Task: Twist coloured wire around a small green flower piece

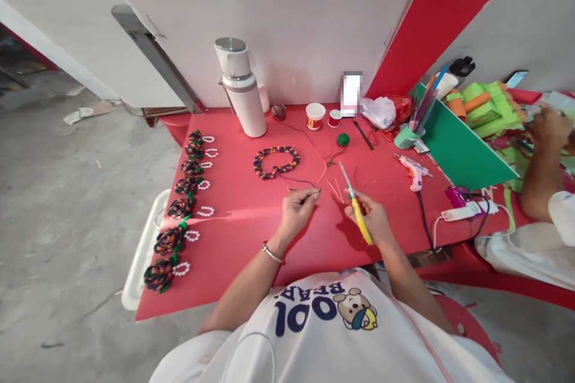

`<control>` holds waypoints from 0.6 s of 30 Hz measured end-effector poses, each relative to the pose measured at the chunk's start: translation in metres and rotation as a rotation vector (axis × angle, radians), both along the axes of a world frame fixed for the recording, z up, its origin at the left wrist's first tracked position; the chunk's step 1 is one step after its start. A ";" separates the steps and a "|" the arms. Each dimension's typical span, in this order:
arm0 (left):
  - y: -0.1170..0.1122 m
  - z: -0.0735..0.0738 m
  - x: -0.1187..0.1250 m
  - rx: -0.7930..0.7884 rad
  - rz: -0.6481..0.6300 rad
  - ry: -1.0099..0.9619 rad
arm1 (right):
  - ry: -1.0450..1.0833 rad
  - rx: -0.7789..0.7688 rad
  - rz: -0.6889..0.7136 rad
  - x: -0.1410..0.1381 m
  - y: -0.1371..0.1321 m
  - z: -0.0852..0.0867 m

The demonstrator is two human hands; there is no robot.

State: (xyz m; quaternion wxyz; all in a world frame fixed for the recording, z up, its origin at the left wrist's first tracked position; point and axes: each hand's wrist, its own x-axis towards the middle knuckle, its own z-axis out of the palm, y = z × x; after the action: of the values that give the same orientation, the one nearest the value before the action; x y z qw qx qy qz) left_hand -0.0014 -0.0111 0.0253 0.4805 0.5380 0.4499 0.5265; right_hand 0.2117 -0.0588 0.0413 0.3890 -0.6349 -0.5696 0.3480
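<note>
My left hand (296, 210) pinches a thin dark cord (309, 195) that runs back toward a multicoloured braided ring (276, 162) on the red table (242, 251). My right hand (372, 219) grips yellow-handled scissors (356, 206), blades pointing up and away, just right of the cord's end. Thin orange thread pieces (335, 187) lie between the two hands. A green yarn ball (343, 139) sits farther back.
Several woven flowers with pearl loops (179, 209) line the table's left side. A white flask (242, 90), paper cup (315, 115), pink glue gun (414, 171), pen cup (406, 136) and green board (462, 149) stand behind and right. Another person's arm (541, 161) rests at right.
</note>
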 end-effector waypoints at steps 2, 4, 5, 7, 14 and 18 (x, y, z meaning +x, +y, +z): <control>0.000 -0.001 0.001 -0.012 0.007 -0.004 | -0.042 -0.001 -0.018 0.008 0.000 0.003; 0.000 -0.002 0.001 -0.016 0.011 0.001 | -0.145 -0.059 0.084 0.009 -0.001 0.009; 0.000 -0.002 0.002 -0.014 0.011 0.007 | -0.191 -0.089 0.150 0.007 -0.002 0.012; 0.000 -0.002 0.001 -0.003 0.000 0.027 | -0.248 -0.123 0.248 -0.001 -0.005 0.017; 0.000 -0.001 0.000 -0.002 -0.042 0.035 | -0.183 -0.125 0.101 -0.002 0.000 0.011; 0.001 -0.002 0.002 -0.052 -0.022 -0.010 | -0.444 -0.114 -0.203 0.032 0.007 0.013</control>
State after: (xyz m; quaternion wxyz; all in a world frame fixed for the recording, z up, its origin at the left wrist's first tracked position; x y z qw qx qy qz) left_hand 0.0002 -0.0106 0.0236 0.5024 0.5278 0.4551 0.5118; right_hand 0.2432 -0.0518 0.0543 0.2508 -0.7705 -0.5542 0.1905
